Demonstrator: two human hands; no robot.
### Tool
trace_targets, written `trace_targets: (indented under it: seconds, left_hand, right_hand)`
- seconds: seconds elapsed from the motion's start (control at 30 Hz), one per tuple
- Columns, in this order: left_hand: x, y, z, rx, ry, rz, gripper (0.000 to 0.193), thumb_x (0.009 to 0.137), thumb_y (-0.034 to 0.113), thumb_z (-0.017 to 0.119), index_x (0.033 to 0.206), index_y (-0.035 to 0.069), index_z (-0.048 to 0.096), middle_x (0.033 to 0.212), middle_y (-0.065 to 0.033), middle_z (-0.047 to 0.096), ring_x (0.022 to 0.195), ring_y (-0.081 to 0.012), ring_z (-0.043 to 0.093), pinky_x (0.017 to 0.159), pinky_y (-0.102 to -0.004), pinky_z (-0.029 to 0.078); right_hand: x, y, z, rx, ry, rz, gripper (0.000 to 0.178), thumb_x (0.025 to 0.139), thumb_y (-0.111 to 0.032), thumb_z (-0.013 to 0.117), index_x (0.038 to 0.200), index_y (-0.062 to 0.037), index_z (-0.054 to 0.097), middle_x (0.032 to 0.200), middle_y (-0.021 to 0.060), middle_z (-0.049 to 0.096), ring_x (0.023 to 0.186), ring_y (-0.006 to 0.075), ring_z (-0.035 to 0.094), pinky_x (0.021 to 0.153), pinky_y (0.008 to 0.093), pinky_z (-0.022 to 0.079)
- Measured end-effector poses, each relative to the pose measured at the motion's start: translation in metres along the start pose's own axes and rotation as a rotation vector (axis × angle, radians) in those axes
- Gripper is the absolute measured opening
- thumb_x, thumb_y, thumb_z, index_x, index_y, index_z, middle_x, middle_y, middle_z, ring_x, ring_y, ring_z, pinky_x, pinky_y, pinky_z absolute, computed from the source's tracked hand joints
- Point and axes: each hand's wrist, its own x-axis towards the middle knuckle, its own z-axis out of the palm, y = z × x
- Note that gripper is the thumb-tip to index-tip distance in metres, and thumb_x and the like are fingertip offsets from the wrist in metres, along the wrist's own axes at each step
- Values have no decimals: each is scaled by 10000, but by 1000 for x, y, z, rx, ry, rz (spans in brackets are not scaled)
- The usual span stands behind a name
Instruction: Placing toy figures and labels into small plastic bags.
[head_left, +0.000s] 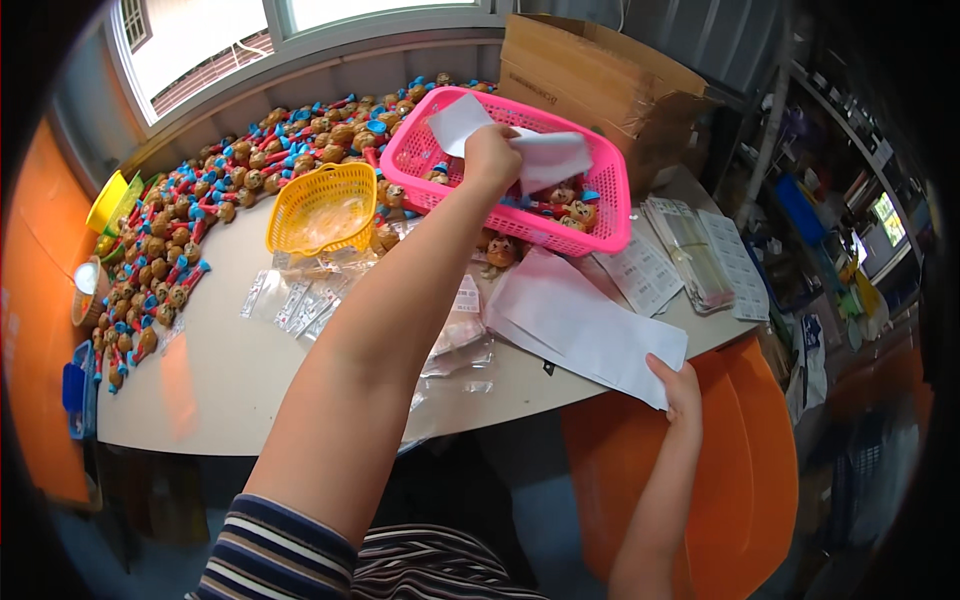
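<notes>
My left hand point(492, 158) reaches over the pink basket point(408, 150), its fingers closed on a bent white paper sheet point(556, 160). Inside the basket lie several small toy figures point(580, 212) with brown round heads and red and blue parts; the arm and paper hide some of them. At the table's front right edge, my right hand point(678, 390) grips the corner of a stack of white paper sheets point(590, 320), thumb on top. The stack rests partly on the table, its held corner past the edge. One brown head point(500, 250) shows between basket and stack.
A large pile of similar figures point(240, 170) covers the table's back and left. A yellow basket point(320, 210), clear plastic bags point(312, 300), printed label sheets point(645, 268) and a cardboard box point(600, 85) surround the work area. An orange chair point(720, 450) stands at front right.
</notes>
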Motion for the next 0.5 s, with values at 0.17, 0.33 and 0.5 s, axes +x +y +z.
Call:
trace_targets:
  seconds: [0.17, 0.33, 0.5]
  left_hand:
    - [-45, 74, -48, -633, 70, -79, 165, 802, 96, 659, 919, -14, 700, 791, -163, 697, 729, -232, 696, 684, -338, 536]
    - [-184, 112, -40, -368, -261, 144, 510, 735, 229, 783, 1114, -39, 573, 889, -198, 631, 845, -344, 640, 741, -405, 510]
    - [-253, 120, 0, -436, -645, -99, 693, 749, 162, 772, 1224, -174, 396, 926, -343, 596, 862, -475, 614, 753, -484, 514]
  right_hand:
    - [5, 5, -7, 5, -8, -9, 419, 819, -125, 741, 1174, 47, 601, 1079, 111, 671, 937, 204, 649, 808, 322, 506]
    - [5, 0, -3, -70, -7, 8, 385, 859, -153, 691, 1175, 47, 599, 1066, 109, 671, 925, 201, 650, 804, 319, 508]
    - [17, 17, -22, 12, -15, -14, 336, 908, -186, 595, 1163, 33, 603, 1067, 119, 671, 932, 202, 657, 807, 329, 518]
